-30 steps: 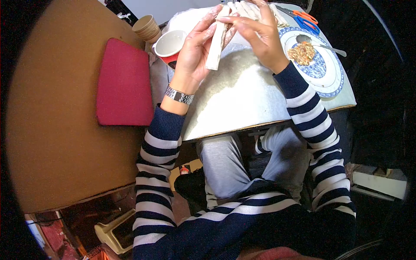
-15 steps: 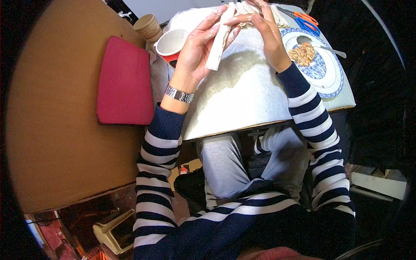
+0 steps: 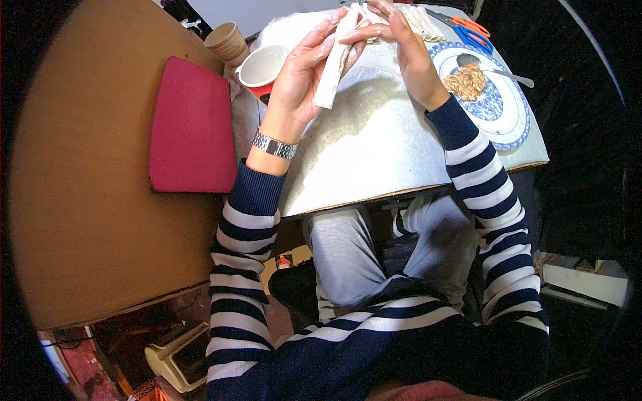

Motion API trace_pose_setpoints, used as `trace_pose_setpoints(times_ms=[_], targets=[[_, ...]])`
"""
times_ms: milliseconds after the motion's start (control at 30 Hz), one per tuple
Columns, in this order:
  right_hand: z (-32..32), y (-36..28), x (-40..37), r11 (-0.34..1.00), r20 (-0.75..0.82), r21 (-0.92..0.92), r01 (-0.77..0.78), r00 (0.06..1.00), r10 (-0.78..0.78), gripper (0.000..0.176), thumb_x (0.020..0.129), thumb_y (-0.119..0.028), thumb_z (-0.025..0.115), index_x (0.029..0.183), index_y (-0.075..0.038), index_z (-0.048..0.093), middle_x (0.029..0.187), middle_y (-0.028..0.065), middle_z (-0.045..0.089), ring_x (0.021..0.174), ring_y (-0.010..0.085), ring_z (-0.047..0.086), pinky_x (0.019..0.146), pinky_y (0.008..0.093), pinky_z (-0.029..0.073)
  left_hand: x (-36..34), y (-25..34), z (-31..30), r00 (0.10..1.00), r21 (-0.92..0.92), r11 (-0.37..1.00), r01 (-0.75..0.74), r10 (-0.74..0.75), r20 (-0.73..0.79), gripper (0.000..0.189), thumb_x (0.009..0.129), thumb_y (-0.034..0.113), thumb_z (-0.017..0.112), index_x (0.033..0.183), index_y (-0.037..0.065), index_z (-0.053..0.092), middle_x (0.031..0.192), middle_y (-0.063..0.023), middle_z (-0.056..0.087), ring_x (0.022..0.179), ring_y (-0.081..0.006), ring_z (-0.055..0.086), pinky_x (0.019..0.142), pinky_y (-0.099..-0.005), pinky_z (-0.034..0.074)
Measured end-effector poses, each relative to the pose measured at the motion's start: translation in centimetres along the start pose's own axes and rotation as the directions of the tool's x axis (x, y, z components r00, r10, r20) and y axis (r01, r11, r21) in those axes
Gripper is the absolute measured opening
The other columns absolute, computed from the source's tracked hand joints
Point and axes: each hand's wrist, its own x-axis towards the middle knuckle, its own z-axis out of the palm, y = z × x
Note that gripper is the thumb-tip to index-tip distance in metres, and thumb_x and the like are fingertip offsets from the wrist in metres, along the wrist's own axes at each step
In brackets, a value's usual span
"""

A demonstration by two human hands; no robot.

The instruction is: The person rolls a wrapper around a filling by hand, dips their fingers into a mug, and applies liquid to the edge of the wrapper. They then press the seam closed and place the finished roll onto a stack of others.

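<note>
A slim white uncooked spring roll (image 3: pixel 328 83) lies slantwise along the palm and fingers of my left hand (image 3: pixel 294 83), which is closed around it. My right hand (image 3: pixel 418 70) is at the roll's far end, its thumb and fingertips pressing on the wrapper; part of that end is hidden. Whitish smears cover the fingers of both hands. Behind them, several more white rolls (image 3: pixel 422 25) lie side by side at the table's far edge. Right of my right hand stands a blue-and-white plate (image 3: pixel 515 127) with a mound of chopped filling (image 3: pixel 466 83) and a spoon (image 3: pixel 511 77).
Left of my left hand stand a red cup with a white inside (image 3: pixel 263 67) and a ribbed beige cup (image 3: pixel 227 41). Scissors with orange and blue handles (image 3: pixel 473 35) lie beyond the plate. A dark red cushioned panel (image 3: pixel 192 127) is beside the white-covered table (image 3: pixel 381 154).
The roll's near end has shifted slightly left with my left hand. My right thumb and fingers have moved a little left along the far end.
</note>
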Motion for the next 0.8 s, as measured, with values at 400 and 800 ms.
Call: trace_pose_setpoints(times_ms=[400,800], targets=[[1.5,-1.3,-0.2,0.953,-0.026,0.281,-0.114,0.992,0.126,0.06,0.101,-0.035,0.031,0.143,0.006,0.019,0.129,0.0208,0.049,0.12,0.0286,0.049,0.11,0.04,0.022,0.1,0.3,-0.6,0.999,-0.102,0.995,0.003,0.002,0.046,0.046,0.09,-0.002,0.044,0.134,-0.006,0.033,0.13,-0.0253,0.046,0.118,-0.0308,0.052,0.101,-0.0355,0.046],[2.0,-2.4,-0.1,0.973,0.048,0.17,-0.155,0.988,0.149,0.061,0.102,-0.037,0.027,0.142,0.007,0.02,0.127,0.0175,0.051,0.129,0.0257,0.036,0.111,0.0377,0.019,0.1,0.3,0.3,0.998,-0.045,0.999,0.011,-0.009,0.057,0.047,0.09,0.0,0.044,0.136,-0.007,0.033,0.135,-0.0227,0.043,0.123,-0.03,0.048,0.106,-0.0369,0.04]])
